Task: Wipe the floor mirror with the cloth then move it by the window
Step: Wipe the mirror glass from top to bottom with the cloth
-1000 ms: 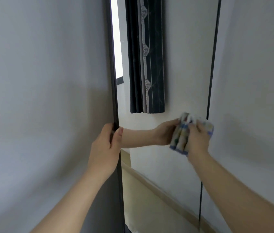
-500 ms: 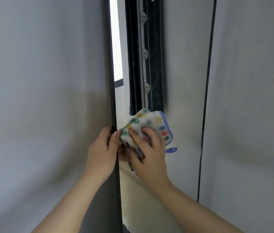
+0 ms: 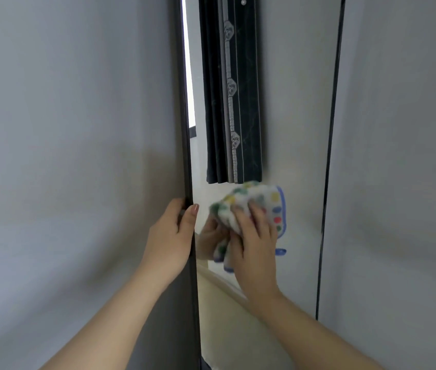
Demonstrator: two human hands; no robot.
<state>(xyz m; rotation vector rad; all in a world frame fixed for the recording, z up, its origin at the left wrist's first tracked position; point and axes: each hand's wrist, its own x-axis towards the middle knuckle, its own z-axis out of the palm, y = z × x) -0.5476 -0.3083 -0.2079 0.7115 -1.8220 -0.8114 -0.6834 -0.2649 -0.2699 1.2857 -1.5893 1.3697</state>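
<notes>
Left hand (image 3: 170, 236) grips the left edge of the tall black-framed floor mirror (image 3: 299, 156), right hand (image 3: 254, 244) clutches the soft white dotted terry cloth (image 3: 254, 201) against mid-glass; mirror likely rigid, fragile, top-heavy, so carry by both side edges

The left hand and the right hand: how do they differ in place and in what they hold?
The left hand grips the floor mirror by its black edge; the right hand grips the dotted cloth. The left hand sits at the frame; the right hand is over the glass, cloth against it. Both are at about the same height.
</notes>
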